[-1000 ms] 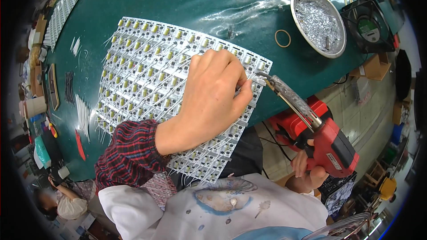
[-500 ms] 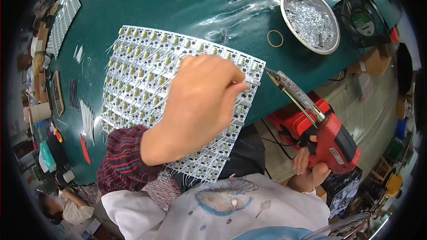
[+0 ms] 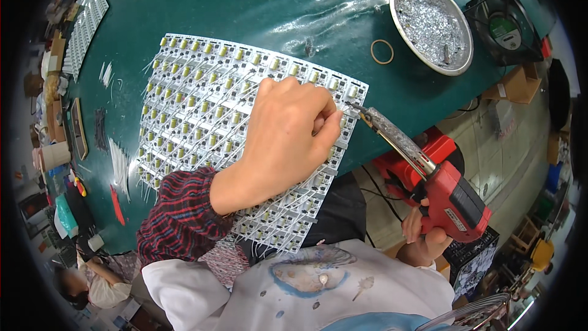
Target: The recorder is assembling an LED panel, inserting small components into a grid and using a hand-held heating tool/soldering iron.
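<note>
A panel of white circuit boards [image 3: 182, 125] lies on the green table, its lower part overhanging the near edge. Yellow components stand in rows on it, with many thin white wires slanting across. Above its right half is my left hand [image 3: 285, 132], thumb and forefinger pinched together; whatever sits between them is hidden. My right hand [image 3: 424, 233] is wrapped round the handle of a red soldering gun [image 3: 456, 202]. The gun's tip [image 3: 355, 106] reaches the panel's upper right edge, just beside my left fingertips.
At the far right a metal bowl [image 3: 393, 15] holds silvery scraps, beside a black fan [image 3: 503, 24]. A rubber band [image 3: 382, 52] lies nearby. Bundles of white wires [image 3: 120, 165], black wires [image 3: 101, 132] and red wires [image 3: 116, 203] lie on the left. Another person [image 3: 101, 282] sits at lower left.
The soldering gun's tip has moved left and slightly down, from just off the panel's edge onto its corner area. My left hand has shifted a little right, still pinched.
</note>
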Motion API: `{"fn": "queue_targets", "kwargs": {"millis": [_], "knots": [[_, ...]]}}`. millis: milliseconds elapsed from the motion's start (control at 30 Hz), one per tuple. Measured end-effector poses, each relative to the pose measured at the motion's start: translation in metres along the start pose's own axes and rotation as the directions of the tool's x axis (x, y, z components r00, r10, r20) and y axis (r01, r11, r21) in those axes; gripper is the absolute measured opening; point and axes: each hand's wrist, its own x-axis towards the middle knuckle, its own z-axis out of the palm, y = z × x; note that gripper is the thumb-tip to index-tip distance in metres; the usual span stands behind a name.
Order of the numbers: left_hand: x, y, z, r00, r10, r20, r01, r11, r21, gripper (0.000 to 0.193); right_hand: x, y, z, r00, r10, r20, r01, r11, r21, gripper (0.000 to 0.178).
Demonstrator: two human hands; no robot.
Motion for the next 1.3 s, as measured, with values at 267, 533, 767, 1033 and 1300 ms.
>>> {"fn": "queue_targets", "kwargs": {"millis": [267,533,767,1033,1300], "knots": [[-0.001,0.0,0.0,1.0,0.003,-0.014,-0.003,1.0,0.014,0.014,-0.004,0.004,-0.002,0.999,0.036,-0.002,-0.036,0.998,0.058,0.08],[-0.001,0.0,0.002,0.999,0.009,-0.033,-0.008,1.0,0.022,0.015,0.0,-0.001,0.001,1.0,0.009,0.012,-0.009,1.0,0.025,0.082],[-0.001,0.001,0.002,1.0,0.009,-0.029,-0.008,1.0,0.027,0.015,0.002,0.004,0.005,0.999,-0.04,-0.007,0.04,0.999,0.021,0.077],[-0.007,0.003,-0.037,0.997,0.067,-0.025,-0.062,0.987,0.15,0.01,0.011,0.0,0.003,0.991,-0.125,0.046,0.119,0.987,0.106,0.076],[0.001,-0.078,-0.089,0.972,0.19,0.138,-0.232,0.87,0.435,0.031,0.014,0.005,0.03,0.966,-0.253,-0.045,0.257,0.958,0.127,0.065]]}}
